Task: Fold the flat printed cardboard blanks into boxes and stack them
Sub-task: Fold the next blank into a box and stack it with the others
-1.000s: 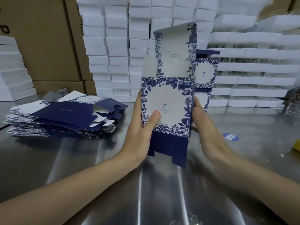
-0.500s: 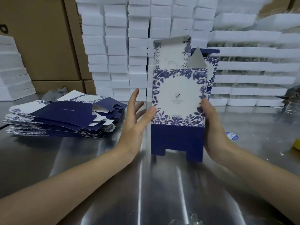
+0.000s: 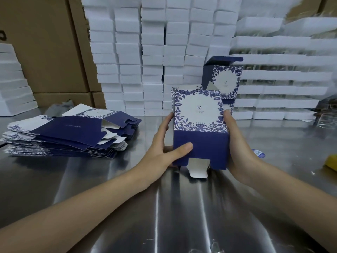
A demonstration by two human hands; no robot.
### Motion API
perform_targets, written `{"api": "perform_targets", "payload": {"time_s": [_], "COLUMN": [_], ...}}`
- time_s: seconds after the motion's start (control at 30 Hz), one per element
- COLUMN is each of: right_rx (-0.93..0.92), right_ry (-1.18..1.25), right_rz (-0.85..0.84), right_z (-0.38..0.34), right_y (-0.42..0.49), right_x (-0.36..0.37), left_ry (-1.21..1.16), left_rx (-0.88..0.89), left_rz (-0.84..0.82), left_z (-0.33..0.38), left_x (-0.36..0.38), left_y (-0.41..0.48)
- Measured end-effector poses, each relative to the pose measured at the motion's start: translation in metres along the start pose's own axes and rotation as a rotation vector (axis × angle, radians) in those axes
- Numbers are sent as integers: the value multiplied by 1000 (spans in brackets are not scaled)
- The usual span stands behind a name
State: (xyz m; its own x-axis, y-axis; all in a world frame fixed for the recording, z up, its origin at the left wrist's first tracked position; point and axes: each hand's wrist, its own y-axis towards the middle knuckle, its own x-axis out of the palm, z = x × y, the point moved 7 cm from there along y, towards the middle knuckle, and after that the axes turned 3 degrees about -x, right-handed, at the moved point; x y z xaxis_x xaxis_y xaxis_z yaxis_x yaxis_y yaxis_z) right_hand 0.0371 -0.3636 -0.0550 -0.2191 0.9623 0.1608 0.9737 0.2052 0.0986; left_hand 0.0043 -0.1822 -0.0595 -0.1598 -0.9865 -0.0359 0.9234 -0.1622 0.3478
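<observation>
**A:** What is lying out to the left of the left hand?

**B:** A fanned stack of flat navy-and-white floral cardboard blanks (image 3: 69, 136) is sitting on the shiny steel table (image 3: 127, 207), well apart from the left hand (image 3: 164, 148)

**A:** And what is that hand doing?

**B:** It is gripping the half-formed navy-and-white floral cardboard box (image 3: 199, 115) by its left side. The thumb is pressing across the navy bottom flap and the fingers are reaching up along the left wall

**A:** Where is the box sitting?

**B:** It is being held between the two hands, printed face towards the camera, with a white tab (image 3: 197, 168) sticking out below the flap

**A:** And the right hand?

**B:** The right hand (image 3: 238, 152) is clasping the box's right side, its thumb lying up along that edge

**A:** Anything beyond it?

**B:** Just behind its thumb a second box of the same print (image 3: 226, 79) is standing upright with its navy lid flap open. To the right of the hand a small round blue sticker (image 3: 258, 153) is lying on the table
</observation>
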Motion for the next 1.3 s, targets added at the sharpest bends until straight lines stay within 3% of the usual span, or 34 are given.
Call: {"api": "perform_targets", "payload": {"time_s": [0.27,0.53,0.73,0.9,1.03,1.13,1.3], "right_rx": [-121,-308,-420,-636,-733,-869,-787], "right_ry": [-134,-355,-639,-980,-951,-1105,-1165], "right_rz": [-203,-331,-294,-98,-16,25,124], "right_z": [-1,0,-4,-16,-29,-36,-32], "right_y": [-1,3,8,6,7,3,7], "right_x": [13,10,3,-11,-14,-12,-19], "left_ry": [63,197,230,256,296,347,436], "left_rx": [-50,45,70,96,56,84,129], "left_rz": [163,-2,95,198,293,352,390], "left_z": [-6,-18,-16,-8,-5,-4,-2], "left_x": [-23,-15,-20,-26,-36,-41,-44], "left_y": [4,9,10,7,9,8,9]}}
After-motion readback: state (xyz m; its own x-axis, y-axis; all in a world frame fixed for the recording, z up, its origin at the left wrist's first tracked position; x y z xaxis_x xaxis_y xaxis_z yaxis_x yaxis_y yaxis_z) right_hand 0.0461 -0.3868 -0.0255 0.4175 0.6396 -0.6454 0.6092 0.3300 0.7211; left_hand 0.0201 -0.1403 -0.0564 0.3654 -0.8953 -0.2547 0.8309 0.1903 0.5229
